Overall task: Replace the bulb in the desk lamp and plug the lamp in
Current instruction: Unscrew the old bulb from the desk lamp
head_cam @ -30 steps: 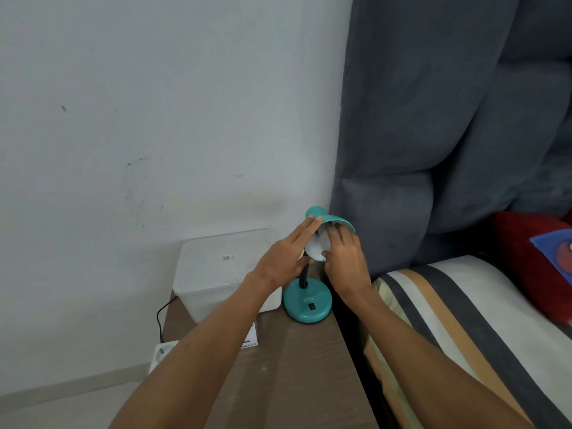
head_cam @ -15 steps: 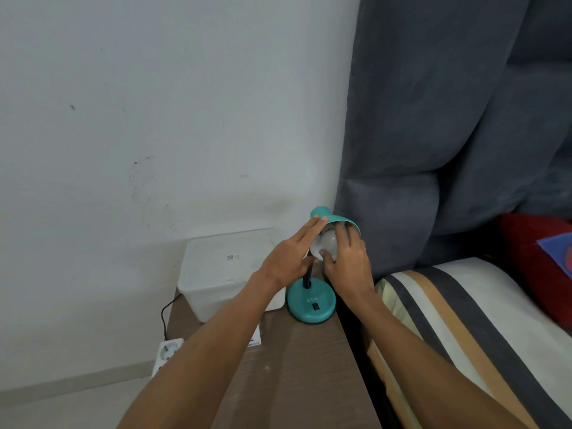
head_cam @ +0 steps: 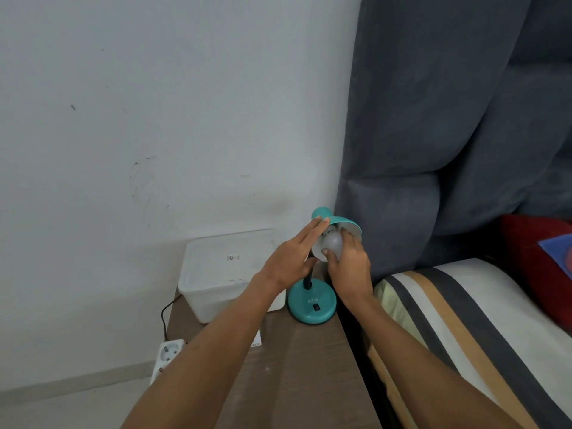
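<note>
A teal desk lamp stands at the back right corner of the bedside table, its round base (head_cam: pixel 311 306) marked ATN. Its shade (head_cam: pixel 348 225) tilts toward me. A white bulb (head_cam: pixel 331 243) sits in the shade's mouth. My right hand (head_cam: pixel 349 266) grips the bulb with thumb and fingers around it. My left hand (head_cam: pixel 289 260) rests flat against the left rim of the shade, fingers straight. A white power strip (head_cam: pixel 167 354) lies on the floor left of the table, with a black cord (head_cam: pixel 163 317) running up behind the table.
A white lidded plastic box (head_cam: pixel 223 274) stands left of the lamp on the brown table (head_cam: pixel 297 366). A small white card (head_cam: pixel 257 340) lies by my left forearm. A grey padded headboard (head_cam: pixel 448 119) and a striped bed (head_cam: pixel 464 320) are on the right.
My right hand has shifted its grip around the bulb, with the thumb now under it. The bulb shows more clearly. My view has drifted slightly left.
</note>
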`<state>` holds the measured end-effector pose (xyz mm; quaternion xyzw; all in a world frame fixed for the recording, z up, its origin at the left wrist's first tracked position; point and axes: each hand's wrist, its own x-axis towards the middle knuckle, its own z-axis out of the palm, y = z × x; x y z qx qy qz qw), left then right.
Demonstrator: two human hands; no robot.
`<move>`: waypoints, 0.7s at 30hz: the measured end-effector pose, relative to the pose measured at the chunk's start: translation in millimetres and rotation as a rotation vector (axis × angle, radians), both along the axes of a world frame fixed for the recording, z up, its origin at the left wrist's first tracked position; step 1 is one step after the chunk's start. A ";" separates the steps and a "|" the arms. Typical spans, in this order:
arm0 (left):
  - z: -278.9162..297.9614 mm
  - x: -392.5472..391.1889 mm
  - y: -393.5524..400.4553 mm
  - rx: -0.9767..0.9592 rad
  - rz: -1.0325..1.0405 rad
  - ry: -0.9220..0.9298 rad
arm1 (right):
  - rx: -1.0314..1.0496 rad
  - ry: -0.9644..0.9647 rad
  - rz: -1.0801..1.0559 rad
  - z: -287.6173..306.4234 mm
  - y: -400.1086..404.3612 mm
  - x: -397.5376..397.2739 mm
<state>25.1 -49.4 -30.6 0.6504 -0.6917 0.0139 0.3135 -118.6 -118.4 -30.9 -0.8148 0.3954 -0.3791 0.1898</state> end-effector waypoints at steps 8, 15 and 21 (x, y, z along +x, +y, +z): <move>0.4 0.1 1.5 -0.018 0.007 -0.013 | -0.056 0.038 0.043 -2.3 -4.5 -2.6; 1.2 -1.2 1.3 -0.007 0.011 -0.003 | -0.187 0.203 0.010 0.9 -5.3 -1.1; -1.1 -0.8 -1.8 0.002 0.021 -0.018 | 0.058 0.008 -0.031 3.6 1.1 4.1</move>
